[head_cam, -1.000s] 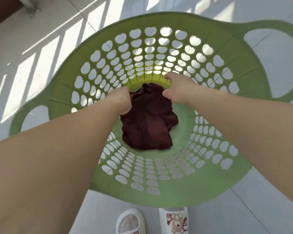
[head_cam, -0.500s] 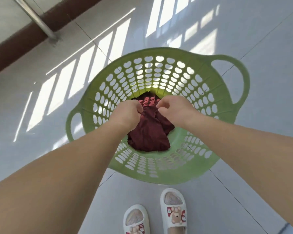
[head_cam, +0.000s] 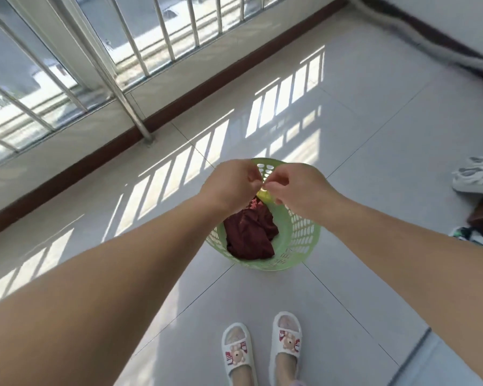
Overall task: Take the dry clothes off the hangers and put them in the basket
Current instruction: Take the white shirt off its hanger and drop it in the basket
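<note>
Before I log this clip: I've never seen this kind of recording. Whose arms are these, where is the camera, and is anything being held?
No machine here: a person wears a wide-angle camera on the head, looking down. The left hand and right hand are raised above a green basket on the tiled floor. Their fingers are curled, close together; neither grip visibly holds anything. A dark red garment lies in the basket. Below are the person's slippers; sneakers sit at right, a window railing upper left.
</note>
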`<action>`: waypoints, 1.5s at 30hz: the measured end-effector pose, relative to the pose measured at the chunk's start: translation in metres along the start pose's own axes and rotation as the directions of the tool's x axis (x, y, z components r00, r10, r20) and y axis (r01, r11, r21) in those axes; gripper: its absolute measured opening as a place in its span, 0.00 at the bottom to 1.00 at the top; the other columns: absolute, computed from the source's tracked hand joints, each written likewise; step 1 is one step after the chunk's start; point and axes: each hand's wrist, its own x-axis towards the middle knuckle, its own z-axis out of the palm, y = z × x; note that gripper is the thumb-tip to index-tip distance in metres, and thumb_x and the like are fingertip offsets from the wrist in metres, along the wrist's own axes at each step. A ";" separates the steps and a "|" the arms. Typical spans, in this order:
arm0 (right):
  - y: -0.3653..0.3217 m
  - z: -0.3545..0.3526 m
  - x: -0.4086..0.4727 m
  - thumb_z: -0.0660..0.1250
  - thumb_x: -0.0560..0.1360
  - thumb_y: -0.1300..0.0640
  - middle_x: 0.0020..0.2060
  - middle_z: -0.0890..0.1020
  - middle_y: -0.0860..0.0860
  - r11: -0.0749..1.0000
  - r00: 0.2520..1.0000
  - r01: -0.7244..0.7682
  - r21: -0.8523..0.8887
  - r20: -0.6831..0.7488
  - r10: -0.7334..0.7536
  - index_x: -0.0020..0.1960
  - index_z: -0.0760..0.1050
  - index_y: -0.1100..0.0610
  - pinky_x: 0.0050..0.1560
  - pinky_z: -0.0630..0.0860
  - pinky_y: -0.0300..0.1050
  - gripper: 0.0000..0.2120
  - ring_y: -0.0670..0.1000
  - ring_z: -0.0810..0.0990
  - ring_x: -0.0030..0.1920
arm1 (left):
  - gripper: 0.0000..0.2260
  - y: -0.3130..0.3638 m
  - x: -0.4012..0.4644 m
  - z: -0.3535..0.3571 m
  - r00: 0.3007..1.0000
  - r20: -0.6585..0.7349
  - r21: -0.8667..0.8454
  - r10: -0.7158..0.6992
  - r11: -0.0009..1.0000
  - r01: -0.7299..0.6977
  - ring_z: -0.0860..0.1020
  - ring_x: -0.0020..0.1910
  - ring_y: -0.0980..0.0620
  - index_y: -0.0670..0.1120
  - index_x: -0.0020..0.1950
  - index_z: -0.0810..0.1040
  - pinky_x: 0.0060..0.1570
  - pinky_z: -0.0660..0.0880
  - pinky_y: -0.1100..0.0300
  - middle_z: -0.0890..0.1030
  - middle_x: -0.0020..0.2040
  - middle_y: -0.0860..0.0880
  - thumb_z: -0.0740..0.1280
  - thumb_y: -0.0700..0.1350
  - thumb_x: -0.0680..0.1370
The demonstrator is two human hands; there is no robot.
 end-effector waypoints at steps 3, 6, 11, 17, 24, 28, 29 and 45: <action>-0.032 -0.026 -0.028 0.62 0.77 0.56 0.44 0.82 0.54 0.998 0.999 0.041 -0.042 0.006 -0.040 0.49 0.79 0.58 0.46 0.72 0.45 0.09 0.53 0.79 0.47 | 0.05 0.025 -0.029 -0.027 0.999 -0.029 -0.028 0.032 0.999 -0.033 0.80 0.48 0.49 0.48 0.49 0.79 0.51 0.77 0.53 0.82 0.49 0.48 0.64 0.42 0.77; -0.055 -0.045 -0.049 0.64 0.77 0.56 0.43 0.83 0.54 0.994 0.996 0.086 -0.065 -0.017 -0.087 0.47 0.79 0.58 0.47 0.74 0.45 0.08 0.53 0.81 0.46 | 0.06 0.042 -0.053 -0.048 0.995 -0.085 -0.038 0.054 0.998 -0.057 0.80 0.48 0.49 0.48 0.51 0.79 0.52 0.77 0.53 0.82 0.49 0.48 0.65 0.43 0.77; -0.083 -0.059 -0.092 0.64 0.77 0.55 0.41 0.83 0.54 0.981 0.983 0.178 -0.083 -0.029 -0.181 0.45 0.79 0.57 0.44 0.76 0.43 0.07 0.51 0.82 0.41 | 0.05 0.061 -0.105 -0.070 0.982 -0.173 -0.039 0.076 0.996 -0.084 0.79 0.49 0.49 0.48 0.50 0.79 0.52 0.77 0.53 0.80 0.49 0.49 0.64 0.43 0.77; -0.114 -0.066 -0.158 0.65 0.76 0.57 0.39 0.82 0.50 0.954 0.952 0.299 0.021 -0.070 -0.297 0.43 0.78 0.52 0.35 0.73 0.38 0.05 0.48 0.82 0.38 | 0.07 0.087 -0.186 -0.093 0.942 -0.326 -0.101 0.078 0.988 -0.117 0.80 0.47 0.49 0.44 0.53 0.79 0.51 0.77 0.55 0.81 0.48 0.47 0.64 0.41 0.78; -0.161 -0.077 -0.247 0.65 0.76 0.57 0.39 0.83 0.50 0.896 0.915 0.403 0.188 -0.083 -0.394 0.46 0.80 0.56 0.37 0.73 0.38 0.05 0.48 0.82 0.38 | 0.06 0.113 -0.282 -0.131 0.872 -0.485 -0.071 0.070 0.990 -0.119 0.80 0.41 0.50 0.43 0.51 0.81 0.48 0.78 0.56 0.83 0.45 0.45 0.65 0.40 0.77; -0.193 -0.092 -0.288 0.66 0.76 0.58 0.38 0.83 0.51 0.850 0.883 0.469 0.239 -0.129 -0.451 0.42 0.78 0.55 0.36 0.73 0.38 0.05 0.47 0.81 0.35 | 0.08 0.137 -0.330 -0.162 0.823 -0.563 -0.030 0.073 0.994 -0.108 0.81 0.44 0.49 0.43 0.53 0.81 0.51 0.77 0.56 0.83 0.47 0.44 0.65 0.40 0.77; -0.200 -0.097 -0.297 0.66 0.76 0.57 0.39 0.83 0.51 0.842 0.875 0.484 0.239 -0.139 -0.464 0.43 0.78 0.55 0.36 0.73 0.38 0.04 0.47 0.81 0.36 | 0.08 0.144 -0.340 -0.168 0.811 -0.580 -0.014 0.080 0.994 -0.108 0.81 0.44 0.49 0.43 0.53 0.80 0.51 0.77 0.57 0.83 0.47 0.45 0.64 0.40 0.77; -0.283 -0.174 -0.417 0.65 0.76 0.59 0.34 0.80 0.46 0.613 0.665 0.742 0.273 -0.418 -0.619 0.46 0.75 0.53 0.29 0.68 0.29 0.03 0.40 0.77 0.30 | 0.08 0.245 -0.445 -0.255 0.542 -0.808 0.067 0.230 0.951 -0.303 0.77 0.32 0.62 0.47 0.46 0.81 0.36 0.74 0.71 0.79 0.33 0.55 0.62 0.40 0.78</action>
